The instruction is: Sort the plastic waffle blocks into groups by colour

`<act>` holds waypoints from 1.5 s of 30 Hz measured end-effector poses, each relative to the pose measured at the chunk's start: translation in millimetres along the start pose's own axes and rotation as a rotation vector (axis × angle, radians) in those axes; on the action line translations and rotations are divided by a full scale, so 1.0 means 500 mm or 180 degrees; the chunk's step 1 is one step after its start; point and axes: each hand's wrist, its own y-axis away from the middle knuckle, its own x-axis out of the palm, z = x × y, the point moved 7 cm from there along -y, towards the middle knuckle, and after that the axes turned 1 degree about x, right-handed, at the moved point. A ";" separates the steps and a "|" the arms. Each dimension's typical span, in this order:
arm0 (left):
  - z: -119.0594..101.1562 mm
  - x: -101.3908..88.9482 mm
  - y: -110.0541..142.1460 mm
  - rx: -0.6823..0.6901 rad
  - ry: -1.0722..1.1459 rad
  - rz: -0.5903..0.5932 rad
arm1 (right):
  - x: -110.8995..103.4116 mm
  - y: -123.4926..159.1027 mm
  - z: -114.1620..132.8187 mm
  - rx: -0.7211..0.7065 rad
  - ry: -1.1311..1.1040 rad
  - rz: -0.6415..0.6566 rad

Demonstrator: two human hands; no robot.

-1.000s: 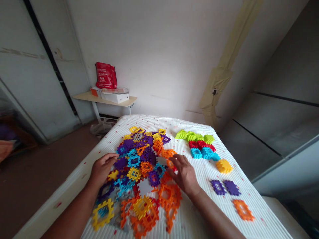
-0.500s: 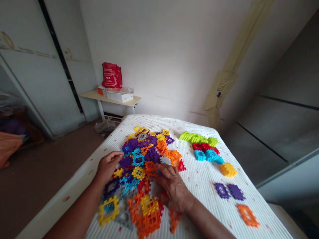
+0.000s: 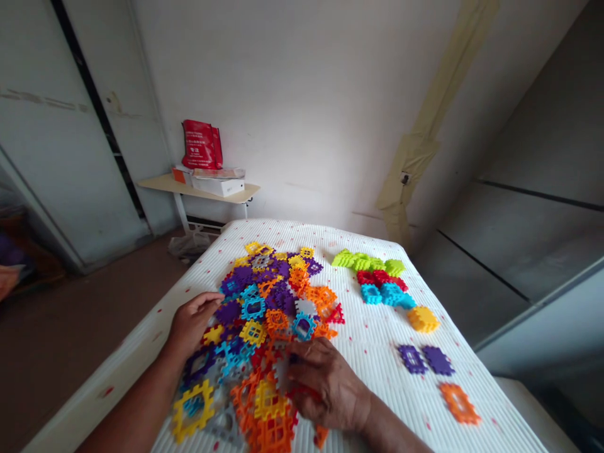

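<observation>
Right hand [image 3: 330,387] apparently picking through near part of pile [image 3: 283,296], fingers curled by grey piece [image 3: 282,375]; grip unclear. Left hand [image 3: 191,322] at left edge, fingertips together, hold unclear. Freeing one piece calls for a careful pinch.

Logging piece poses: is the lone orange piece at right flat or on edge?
Flat: the orange piece lies on the white cover, which shows through its opening.
</observation>
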 end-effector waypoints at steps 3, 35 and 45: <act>0.000 -0.001 0.000 0.0001 -0.0055 -0.0001 | -0.042 0.013 -0.065 0.0607 -0.0137 -0.0719; -0.032 -0.007 0.004 0.0045 -0.0202 0.0003 | -0.079 -0.006 -0.346 0.2441 0.1372 -0.0218; -0.015 -0.011 -0.004 0.0059 -0.0497 0.0027 | -0.088 -0.058 -0.431 0.2517 0.0934 -0.0135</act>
